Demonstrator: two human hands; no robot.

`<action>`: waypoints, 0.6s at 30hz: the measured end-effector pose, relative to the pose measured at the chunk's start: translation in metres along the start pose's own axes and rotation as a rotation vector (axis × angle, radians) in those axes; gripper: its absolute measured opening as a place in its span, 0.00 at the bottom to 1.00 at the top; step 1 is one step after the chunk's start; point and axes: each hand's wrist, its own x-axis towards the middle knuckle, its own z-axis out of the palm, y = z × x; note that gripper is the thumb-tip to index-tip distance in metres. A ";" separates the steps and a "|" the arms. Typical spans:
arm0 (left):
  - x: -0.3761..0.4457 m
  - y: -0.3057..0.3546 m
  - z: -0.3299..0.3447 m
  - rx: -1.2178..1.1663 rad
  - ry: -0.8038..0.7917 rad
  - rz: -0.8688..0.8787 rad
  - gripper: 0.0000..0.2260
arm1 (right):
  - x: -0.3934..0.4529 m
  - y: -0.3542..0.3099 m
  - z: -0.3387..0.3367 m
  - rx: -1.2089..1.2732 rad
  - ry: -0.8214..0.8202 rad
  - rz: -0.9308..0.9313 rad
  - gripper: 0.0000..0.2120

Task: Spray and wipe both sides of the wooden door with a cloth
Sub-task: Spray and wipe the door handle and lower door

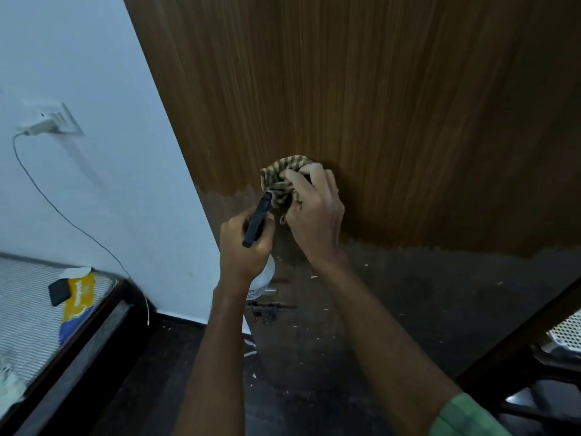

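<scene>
Brown, vertically grained wooden door [377, 105] directly ahead of both hands. Right hand [311, 212] grips a bunched, striped tan-and-dark cloth [279, 177] against the panel. Left hand [243, 243] clasps a white plastic spray bottle with black trigger head [257, 220], nozzle just beside the cloth. The cloth looks soft and limp, best held wadded; the bottle seems light, best held at the neck.
</scene>
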 end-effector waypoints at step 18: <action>0.042 -0.039 -0.061 -0.045 -0.051 0.056 0.16 | -0.091 -0.031 0.071 -0.085 -0.135 0.032 0.14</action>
